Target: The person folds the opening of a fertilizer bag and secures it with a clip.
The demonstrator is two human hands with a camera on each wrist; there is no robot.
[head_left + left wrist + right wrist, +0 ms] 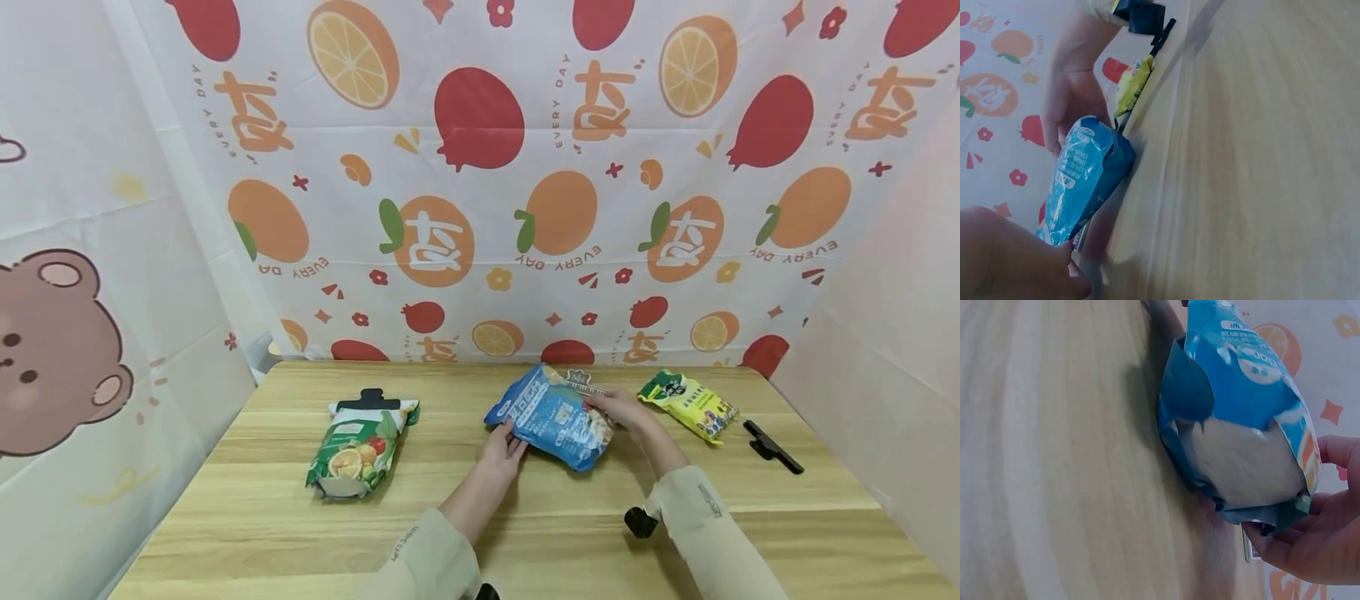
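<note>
- My left hand (pixel 501 450) holds the near-left end of the blue snack bag (pixel 551 415), fingers curled onto its edge.
- My right hand (pixel 618 408) grips the far-right end of the blue snack bag, its fingers wrapped around the crimped end as the right wrist view shows it (pixel 1316 544).
- The blue snack bag lies slanted on the wooden desk (pixel 525 517), about mid-desk, held between both hands; in the left wrist view (pixel 1082 178) it looks puffed and rests against the desk surface.
- A yellow snack bag (pixel 690 404) lies to the right of the blue snack bag, just beyond my right hand and apart from it.
- A black clip (pixel 772 447) lies right of the yellow snack bag, close to it but not touching.
- A green snack bag (pixel 360 446) printed with fruit lies well to the left of the blue snack bag, with another black clip (pixel 367 402) clamped across its far end.
- A fruit-printed cloth (pixel 525 167) hangs behind the desk, beyond the blue snack bag.
</note>
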